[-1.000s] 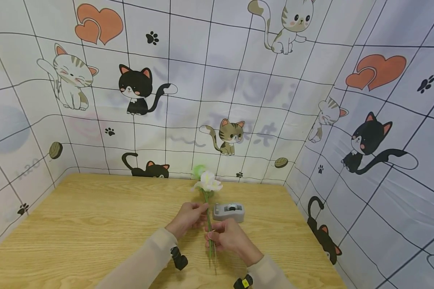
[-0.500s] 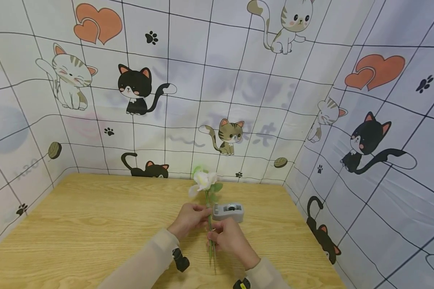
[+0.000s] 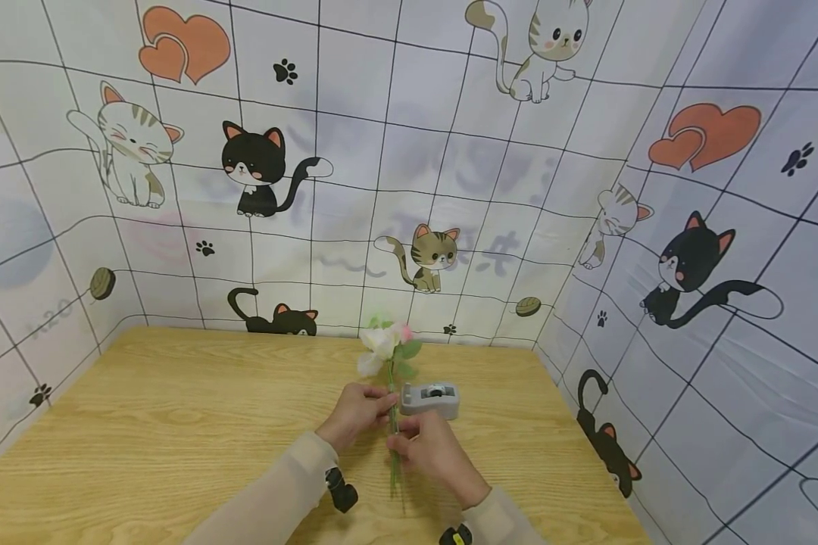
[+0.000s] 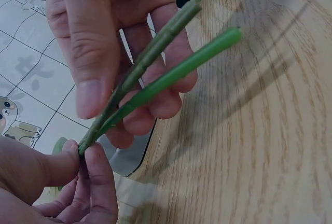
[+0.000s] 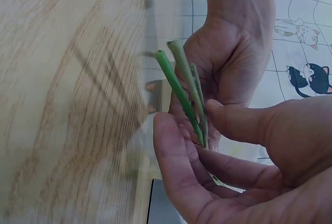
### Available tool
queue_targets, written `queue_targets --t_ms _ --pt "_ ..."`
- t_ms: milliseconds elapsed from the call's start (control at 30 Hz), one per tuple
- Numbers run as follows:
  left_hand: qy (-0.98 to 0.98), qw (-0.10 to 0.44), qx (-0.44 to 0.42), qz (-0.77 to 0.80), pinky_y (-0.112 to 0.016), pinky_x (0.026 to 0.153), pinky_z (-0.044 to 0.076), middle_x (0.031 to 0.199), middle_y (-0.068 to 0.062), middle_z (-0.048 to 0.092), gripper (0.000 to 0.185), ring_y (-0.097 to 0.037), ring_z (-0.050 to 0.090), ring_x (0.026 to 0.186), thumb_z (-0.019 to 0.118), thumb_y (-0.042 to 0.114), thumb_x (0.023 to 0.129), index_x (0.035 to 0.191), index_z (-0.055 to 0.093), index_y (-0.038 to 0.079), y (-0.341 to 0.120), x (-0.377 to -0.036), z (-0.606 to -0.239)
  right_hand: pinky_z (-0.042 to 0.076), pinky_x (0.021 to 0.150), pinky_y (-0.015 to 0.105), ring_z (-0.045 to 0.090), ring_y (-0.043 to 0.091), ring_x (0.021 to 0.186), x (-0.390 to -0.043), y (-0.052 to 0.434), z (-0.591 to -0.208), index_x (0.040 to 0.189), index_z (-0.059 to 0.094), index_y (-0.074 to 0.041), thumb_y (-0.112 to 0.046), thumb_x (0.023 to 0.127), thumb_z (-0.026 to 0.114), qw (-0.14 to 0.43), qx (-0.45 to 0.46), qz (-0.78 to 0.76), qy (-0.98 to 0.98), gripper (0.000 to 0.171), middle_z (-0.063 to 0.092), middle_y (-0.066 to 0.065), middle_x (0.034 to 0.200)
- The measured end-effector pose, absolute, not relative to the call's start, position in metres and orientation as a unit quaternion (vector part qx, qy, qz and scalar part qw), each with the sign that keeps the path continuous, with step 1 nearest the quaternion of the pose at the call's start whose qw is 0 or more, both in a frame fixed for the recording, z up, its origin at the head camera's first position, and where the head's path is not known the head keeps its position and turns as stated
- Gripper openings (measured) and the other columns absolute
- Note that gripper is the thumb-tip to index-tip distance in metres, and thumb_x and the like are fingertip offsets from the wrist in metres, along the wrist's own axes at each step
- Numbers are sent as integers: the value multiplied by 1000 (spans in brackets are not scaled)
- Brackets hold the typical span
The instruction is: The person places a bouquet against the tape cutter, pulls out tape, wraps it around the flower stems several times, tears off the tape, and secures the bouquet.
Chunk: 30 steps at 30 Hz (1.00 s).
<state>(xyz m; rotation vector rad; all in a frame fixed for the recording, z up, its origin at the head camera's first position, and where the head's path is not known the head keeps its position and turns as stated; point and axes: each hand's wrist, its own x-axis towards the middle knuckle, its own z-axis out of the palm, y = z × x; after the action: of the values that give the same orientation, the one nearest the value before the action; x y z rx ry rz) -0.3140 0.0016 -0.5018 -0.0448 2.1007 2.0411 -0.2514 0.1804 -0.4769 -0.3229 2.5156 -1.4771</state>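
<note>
Several flowers (image 3: 382, 344) with white and pink blooms and green leaves stand as one bunch above my hands, slightly blurred in the head view. Thumb and fingers of my left hand (image 3: 357, 412) pinch the stems just below the blooms. Lower down, my right hand (image 3: 436, 453) holds the same stems loosely, its thumb against them and its fingers curled behind. In the right wrist view the cut stem ends (image 5: 179, 73) spread apart, one bright green and others duller. A grey tape dispenser (image 3: 431, 401) stands on the table just right of the stems.
The wooden table (image 3: 211, 424) meets a wall sheet (image 3: 341, 250) printed with cats and grid lines at the back and right. Each wrist carries a black strapped device, such as the left wrist camera (image 3: 341, 490).
The bunch has turned between my fingers: a pink bloom and green leaves now show on its right side. The blooms have shifted slightly left. Both hands stay nearly in place.
</note>
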Motion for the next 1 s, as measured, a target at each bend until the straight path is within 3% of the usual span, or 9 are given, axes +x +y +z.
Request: queue_targets --t_ms 200,333,567,700,867,1000 --pt "716 102 -11 690 -30 83 71 115 -19 79 28 -10 74 86 78 12 114 128 77 -12 2 -314 -504 75 93 46 86 31 102 -255 189 -480 139 73 17 -13 123 59 166 -103 -554 809 36 82 26 119" --pt "714 110 -13 692 -31 85 70 119 -20 80 27 -11 73 88 76 12 115 130 77 -11 2 -314 -504 72 102 46 86 38 118 -258 195 -483 142 68 20 -11 127 44 225 -96 -600 762 42 82 33 129" --pt "707 120 -14 697 -30 88 69 126 -22 81 26 -10 74 90 73 11 117 132 77 -10 2 -315 -505 70 110 43 84 35 129 -260 200 -484 151 62 19 -10 126 47 270 -72 -637 718 41 78 33 144" --pt "705 121 -16 698 -28 86 68 126 -22 82 26 -10 72 89 71 11 118 132 77 -10 3 -316 -505 70 104 35 86 26 123 -261 200 -483 146 68 16 -11 125 50 273 -70 -631 723 39 82 27 140" --pt "705 119 -12 699 -29 88 69 125 -23 82 27 -10 72 90 71 10 117 132 77 -12 3 -315 -506 67 89 25 83 11 103 -260 198 -483 136 74 16 -9 123 56 260 -76 -626 731 34 87 15 121" --pt "704 119 -9 700 -29 88 70 124 -23 82 27 -9 72 90 71 9 117 132 76 -13 4 -314 -506 64 83 21 79 8 96 -259 197 -484 134 75 18 -7 121 59 248 -73 -628 734 32 85 10 115"
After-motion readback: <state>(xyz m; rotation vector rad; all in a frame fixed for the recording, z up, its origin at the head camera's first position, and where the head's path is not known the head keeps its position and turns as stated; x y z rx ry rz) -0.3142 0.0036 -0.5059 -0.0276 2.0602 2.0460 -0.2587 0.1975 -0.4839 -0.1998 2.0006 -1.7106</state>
